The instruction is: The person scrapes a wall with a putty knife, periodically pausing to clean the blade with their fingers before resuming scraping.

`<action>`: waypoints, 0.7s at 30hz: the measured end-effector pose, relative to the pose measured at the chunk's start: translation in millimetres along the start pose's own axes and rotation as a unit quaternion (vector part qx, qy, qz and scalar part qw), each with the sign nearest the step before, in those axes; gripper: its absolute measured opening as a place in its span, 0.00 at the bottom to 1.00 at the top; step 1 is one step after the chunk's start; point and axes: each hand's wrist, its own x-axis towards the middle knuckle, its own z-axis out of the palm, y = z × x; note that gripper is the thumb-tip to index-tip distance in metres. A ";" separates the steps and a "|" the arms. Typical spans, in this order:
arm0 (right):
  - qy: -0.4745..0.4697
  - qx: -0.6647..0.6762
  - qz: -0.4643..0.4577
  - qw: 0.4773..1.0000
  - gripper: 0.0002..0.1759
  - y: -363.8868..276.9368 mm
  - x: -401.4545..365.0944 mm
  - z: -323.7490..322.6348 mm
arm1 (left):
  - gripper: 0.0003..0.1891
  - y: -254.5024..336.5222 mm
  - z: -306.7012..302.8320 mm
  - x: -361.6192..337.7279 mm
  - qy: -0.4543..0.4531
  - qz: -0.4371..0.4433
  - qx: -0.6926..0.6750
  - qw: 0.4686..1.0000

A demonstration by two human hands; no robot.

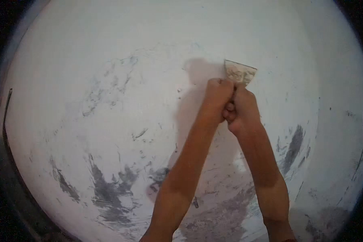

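Observation:
A scraper (240, 72) with a wide, flared metal blade, smeared with whitish and brown residue, points upward against a pale wall (149, 24). Its handle is hidden inside the hands. My right hand (246, 105) is closed around it just below the blade. Pressed against it on the left is my left hand (220, 97), its fingers also closed; they seem to grip the same handle. The two hands touch each other.
Grey patches (109, 189) and scratches mark the lower part of the wall, with another dark patch (294, 147) at right. A dark, thin strip (6, 117) runs along the left edge. Shadows of the arms fall on the wall.

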 end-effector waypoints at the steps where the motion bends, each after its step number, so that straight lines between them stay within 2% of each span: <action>1: 0.002 -0.008 -0.002 1.000 0.13 -6.4 -7.9 3.0 | 0.11 1.9 3.9 -2.5 -0.007 -0.002 -0.001 1.000; 4: -0.034 0.017 0.003 0.999 0.13 -10.4 -15.0 0.3 | 0.10 5.4 -0.7 -3.9 0.003 -0.011 0.007 1.000; 7: -0.007 -0.009 0.003 1.000 0.13 7.0 -3.9 -2.8 | 0.08 -9.4 -4.0 -5.9 0.020 -0.036 0.007 0.999; 10: -0.011 -0.001 -0.004 1.000 0.14 3.7 -10.9 -3.0 | 0.10 0.2 -7.2 -2.4 0.001 -0.016 0.011 1.000; 13: -0.015 -0.001 0.002 1.000 0.13 0.7 -10.1 0.0 | 0.11 6.5 -5.4 -9.8 0.011 -0.064 0.055 0.996; 15: 0.002 -0.005 0.007 1.000 0.12 0.0 -9.7 -2.9 | 0.11 9.9 -3.8 -17.5 -0.013 -0.047 0.011 0.999; 18: -0.029 0.007 0.008 1.000 0.11 -0.3 -14.8 -4.4 | 0.10 1.8 -1.8 -11.1 -0.011 -0.019 0.012 1.000; 19: -0.028 0.010 -0.002 1.000 0.10 -2.5 -13.4 -3.3 | 0.10 5.8 0.1 -9.2 -0.001 -0.056 0.036 0.998; 21: -0.028 0.015 -0.022 0.999 0.09 -6.2 -14.0 3.0 | 0.10 13.9 -1.6 -10.8 -0.005 -0.049 0.018 0.999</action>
